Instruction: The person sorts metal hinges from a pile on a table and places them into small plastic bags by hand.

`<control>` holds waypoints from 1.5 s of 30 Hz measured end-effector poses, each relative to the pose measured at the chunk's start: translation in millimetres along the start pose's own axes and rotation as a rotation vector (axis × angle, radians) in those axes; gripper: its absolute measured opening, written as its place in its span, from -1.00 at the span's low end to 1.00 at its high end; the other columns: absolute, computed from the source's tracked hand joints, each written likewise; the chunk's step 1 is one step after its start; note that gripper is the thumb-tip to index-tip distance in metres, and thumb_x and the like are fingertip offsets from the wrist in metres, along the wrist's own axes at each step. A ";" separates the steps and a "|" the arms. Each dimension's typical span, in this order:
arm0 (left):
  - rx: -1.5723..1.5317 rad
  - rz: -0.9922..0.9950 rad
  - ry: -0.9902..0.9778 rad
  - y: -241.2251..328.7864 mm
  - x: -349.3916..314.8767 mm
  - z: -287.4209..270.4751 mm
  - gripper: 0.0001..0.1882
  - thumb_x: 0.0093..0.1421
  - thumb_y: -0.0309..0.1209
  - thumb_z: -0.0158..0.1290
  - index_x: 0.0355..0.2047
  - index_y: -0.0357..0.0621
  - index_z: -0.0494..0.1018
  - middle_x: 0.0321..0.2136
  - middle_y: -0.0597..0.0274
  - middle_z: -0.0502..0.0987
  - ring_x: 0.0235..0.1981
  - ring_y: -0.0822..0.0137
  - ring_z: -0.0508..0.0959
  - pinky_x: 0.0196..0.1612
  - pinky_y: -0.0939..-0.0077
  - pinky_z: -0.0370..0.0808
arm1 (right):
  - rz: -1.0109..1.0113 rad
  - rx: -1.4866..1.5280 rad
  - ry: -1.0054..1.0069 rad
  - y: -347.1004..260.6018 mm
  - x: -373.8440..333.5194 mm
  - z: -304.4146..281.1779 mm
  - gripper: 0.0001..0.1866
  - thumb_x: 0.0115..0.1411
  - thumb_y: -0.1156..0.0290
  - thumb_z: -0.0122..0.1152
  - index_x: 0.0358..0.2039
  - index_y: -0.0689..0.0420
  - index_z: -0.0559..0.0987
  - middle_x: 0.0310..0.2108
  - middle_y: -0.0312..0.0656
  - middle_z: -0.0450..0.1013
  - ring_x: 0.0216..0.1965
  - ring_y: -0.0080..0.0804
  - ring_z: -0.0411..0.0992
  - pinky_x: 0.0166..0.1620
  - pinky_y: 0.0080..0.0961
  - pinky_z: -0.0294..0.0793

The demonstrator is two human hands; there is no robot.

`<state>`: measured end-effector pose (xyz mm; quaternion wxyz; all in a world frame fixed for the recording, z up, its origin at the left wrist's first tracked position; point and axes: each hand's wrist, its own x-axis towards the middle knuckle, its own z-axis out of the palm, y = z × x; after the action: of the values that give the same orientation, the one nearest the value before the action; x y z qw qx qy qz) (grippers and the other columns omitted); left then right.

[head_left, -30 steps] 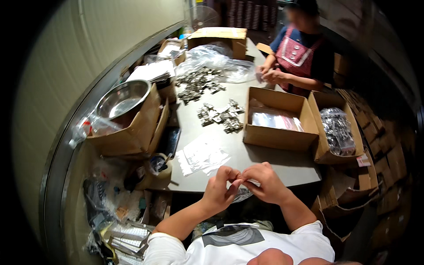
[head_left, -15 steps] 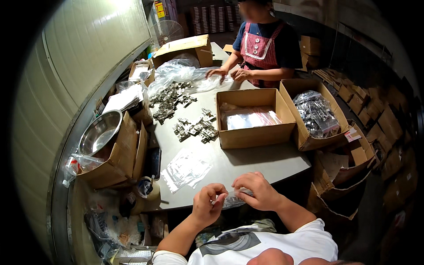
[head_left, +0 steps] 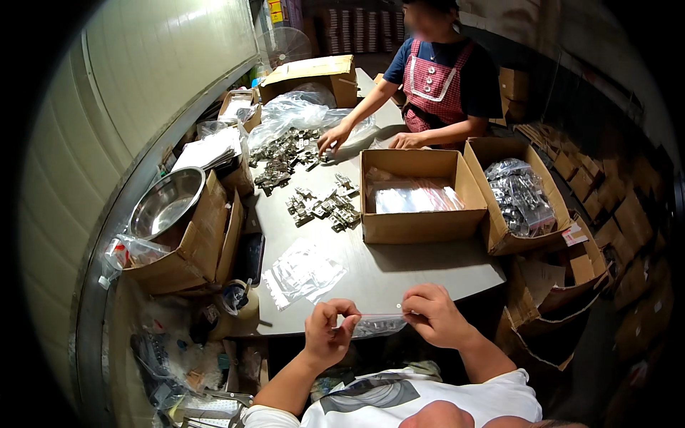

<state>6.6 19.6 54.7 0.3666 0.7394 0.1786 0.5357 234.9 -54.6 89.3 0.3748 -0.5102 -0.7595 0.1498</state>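
Note:
A clear zip bag (head_left: 378, 326) with shiny metal pieces inside is stretched between my hands at the table's near edge. My left hand (head_left: 330, 331) pinches one top corner, thumb against forefinger. The other end of its red-lined seal is gripped by the fingers of my right hand (head_left: 432, 315). Just beyond, flat empty clear bags (head_left: 303, 272) lie in a loose stack. Farther up the table is a small group of metal hinge-like parts (head_left: 322, 207), with a larger pile (head_left: 285, 153) behind it.
An open carton (head_left: 424, 232) of flat bags stands right of the parts, beside a carton (head_left: 529, 196) of filled bags. A steel bowl (head_left: 168, 203) rests on a box at left. Across the table, a co-worker's hand (head_left: 335, 137) touches the larger pile.
My hands have drawn apart, pulling the bag's top edge straight so its seal shows. The co-worker has reached out to the metal pile.

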 end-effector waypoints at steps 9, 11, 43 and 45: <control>-0.303 -0.223 0.117 -21.6 -0.7 2.9 -0.74 0.21 -0.57 0.12 -0.33 -0.21 0.19 -0.40 0.11 0.52 -0.39 0.42 0.49 -0.27 0.57 0.45 | 0.117 0.028 0.211 14.7 3.8 -19.1 -0.90 0.03 0.58 0.23 -0.43 0.19 0.48 -0.39 -0.13 0.41 -0.34 -0.24 0.45 -0.31 -0.37 0.42; -0.064 -0.303 0.025 -29.7 4.3 -9.8 -0.78 0.22 -0.51 0.11 -0.28 -0.24 0.25 -0.36 0.08 0.53 -0.35 0.32 0.53 -0.23 0.47 0.47 | 0.306 0.201 0.327 26.3 16.9 -36.7 -0.95 0.20 0.52 0.13 -0.40 0.17 0.45 -0.42 -0.19 0.41 -0.35 -0.44 0.45 -0.37 -0.48 0.43; -0.528 -0.873 -0.130 -66.7 -69.3 -44.6 -0.81 0.26 -0.39 0.09 -0.24 -0.26 0.59 -0.42 0.30 0.60 -0.42 0.55 0.52 -0.36 0.70 0.42 | 0.272 0.125 0.182 52.1 66.0 119.8 -0.80 0.15 0.45 0.28 -0.24 0.21 0.49 -0.47 -0.13 0.46 -0.54 -0.37 0.38 -0.43 -0.46 0.41; -0.602 -0.896 -0.140 -67.1 -72.3 -44.6 -0.81 0.26 -0.39 0.11 -0.25 -0.28 0.58 -0.42 0.30 0.60 -0.43 0.55 0.52 -0.38 0.70 0.41 | -0.126 -0.407 0.423 27.3 74.7 115.1 -0.68 0.02 0.46 0.37 -0.20 0.18 0.51 -0.35 -0.05 0.47 -0.41 -0.13 0.42 -0.31 -0.33 0.44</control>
<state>-52.1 32.5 -35.3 0.7658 0.4869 0.2901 0.3038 155.0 41.4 26.2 0.4230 -0.5467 -0.7092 -0.1387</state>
